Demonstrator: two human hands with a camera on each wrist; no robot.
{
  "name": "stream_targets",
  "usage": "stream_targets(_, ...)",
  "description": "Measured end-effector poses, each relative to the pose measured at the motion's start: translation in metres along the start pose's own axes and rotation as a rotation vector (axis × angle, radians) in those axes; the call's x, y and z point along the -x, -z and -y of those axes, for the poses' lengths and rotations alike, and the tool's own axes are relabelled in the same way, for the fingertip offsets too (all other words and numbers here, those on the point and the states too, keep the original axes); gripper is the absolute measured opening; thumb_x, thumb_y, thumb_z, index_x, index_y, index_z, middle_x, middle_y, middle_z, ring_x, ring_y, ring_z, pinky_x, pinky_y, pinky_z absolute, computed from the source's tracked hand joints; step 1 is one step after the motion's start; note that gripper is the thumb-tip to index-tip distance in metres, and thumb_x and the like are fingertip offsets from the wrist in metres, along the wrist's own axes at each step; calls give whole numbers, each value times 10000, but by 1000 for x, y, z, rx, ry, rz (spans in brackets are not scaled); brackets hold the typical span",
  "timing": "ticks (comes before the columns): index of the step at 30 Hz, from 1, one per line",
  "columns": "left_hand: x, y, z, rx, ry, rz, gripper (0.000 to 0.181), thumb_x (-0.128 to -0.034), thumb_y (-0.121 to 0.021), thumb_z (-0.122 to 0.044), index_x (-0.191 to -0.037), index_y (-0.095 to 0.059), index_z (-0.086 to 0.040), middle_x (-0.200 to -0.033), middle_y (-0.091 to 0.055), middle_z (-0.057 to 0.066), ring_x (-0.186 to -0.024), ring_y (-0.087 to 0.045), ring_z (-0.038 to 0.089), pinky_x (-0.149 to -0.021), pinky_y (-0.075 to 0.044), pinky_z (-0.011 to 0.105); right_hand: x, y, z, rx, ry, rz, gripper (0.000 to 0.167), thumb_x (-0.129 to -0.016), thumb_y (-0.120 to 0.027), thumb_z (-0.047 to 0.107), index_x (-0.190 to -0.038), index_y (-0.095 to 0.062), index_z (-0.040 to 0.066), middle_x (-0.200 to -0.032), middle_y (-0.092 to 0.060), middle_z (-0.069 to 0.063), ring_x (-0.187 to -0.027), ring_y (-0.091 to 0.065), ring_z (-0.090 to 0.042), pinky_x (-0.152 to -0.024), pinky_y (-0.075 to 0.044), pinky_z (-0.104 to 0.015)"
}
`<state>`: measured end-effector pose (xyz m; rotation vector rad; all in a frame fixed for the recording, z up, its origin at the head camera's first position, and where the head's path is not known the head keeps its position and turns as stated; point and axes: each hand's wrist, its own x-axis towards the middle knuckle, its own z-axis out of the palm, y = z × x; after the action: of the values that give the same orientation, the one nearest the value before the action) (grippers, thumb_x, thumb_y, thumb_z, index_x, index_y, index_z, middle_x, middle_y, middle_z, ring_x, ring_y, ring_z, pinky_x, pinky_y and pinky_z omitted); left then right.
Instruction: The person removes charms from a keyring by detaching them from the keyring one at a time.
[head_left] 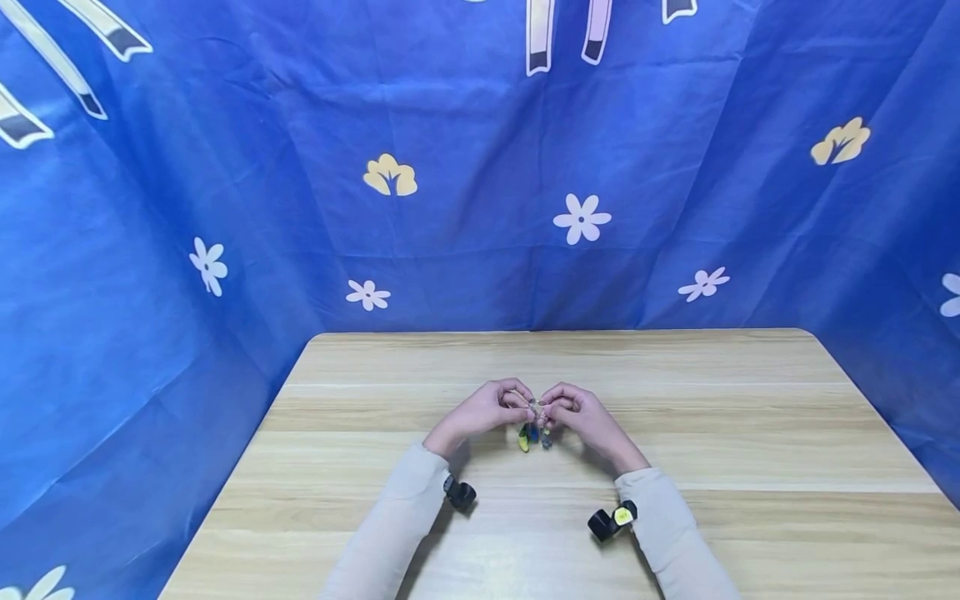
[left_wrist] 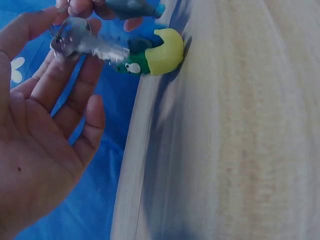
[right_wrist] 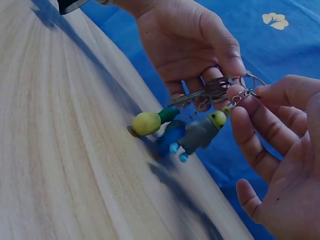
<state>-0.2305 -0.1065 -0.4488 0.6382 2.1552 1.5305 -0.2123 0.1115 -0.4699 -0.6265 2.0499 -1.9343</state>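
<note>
Left hand [head_left: 487, 412] pinched flat silver metal key [right_wrist: 192, 97], right hand [head_left: 587, 418] pinched round silver metal ring [right_wrist: 256, 77] near grey, yellow-headed figurine charm [right_wrist: 196, 135]; ring handling looked unfinished, key's attachment unclear.

Head camera: high, farthest, facing forward and down across my worktop [head_left: 750, 500]. Left wrist camera [head_left: 462, 497] and right wrist camera [head_left: 602, 526]: close, turned sideways, facing my left grip [left_wrist: 42, 125] and right grip [right_wrist: 290, 162]; both share the key [left_wrist: 111, 51] and yellow-green charm [left_wrist: 167, 52].
</note>
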Motion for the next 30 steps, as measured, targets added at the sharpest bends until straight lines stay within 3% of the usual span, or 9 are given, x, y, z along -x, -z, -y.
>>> stream_targets(7, 0, 1, -1, -3, -65, -21, 316, -879, -646, -33, -1178, -557, 15, -884, -637, 32, -771, -591, 71, -702, -488, 196, -1, -1, -1, 3, 1, -14, 235, -945, -533, 67, -1099, -544, -110, -825, -684, 80, -787, -649, -62, -782, -542, -265)
stream_targets(16, 2, 3, -3, 70, -8, 20, 341, -872, -611, -8, -1207, -562, 34, -955, -656, 51, -840, -613, 75, -768, -521, 207, -2, -1, 0, -8, -53, -49, 273, -940, -545, 89, -1117, -549, -120, -849, -672, 17, -785, -650, -61, -783, -533, -242)
stream_targets(21, 2, 3, 0, 68, -21, 21, 334, -875, -615, -16, -1196, -558, 53, -969, -661, 89, -836, -612, 80, -776, -522, 203, 0, -1, 1, -21, -45, -42, 286, -937, -537, 76, -1127, -533, -138, -861, -656, 40, -796, -649, -60, -791, -536, -236)
stream_targets(30, 1, 0, 2, 36, -35, -3, 292, -876, -657, -77, -1142, -591, 23, -928, -654, -1, -845, -610, 87, -801, -516, 235, 2, 1, -1, -58, -23, -19, 313, -909, -579, 48, -1140, -506, -151, -877, -633, 50, -817, -639, -62, -792, -540, -219)
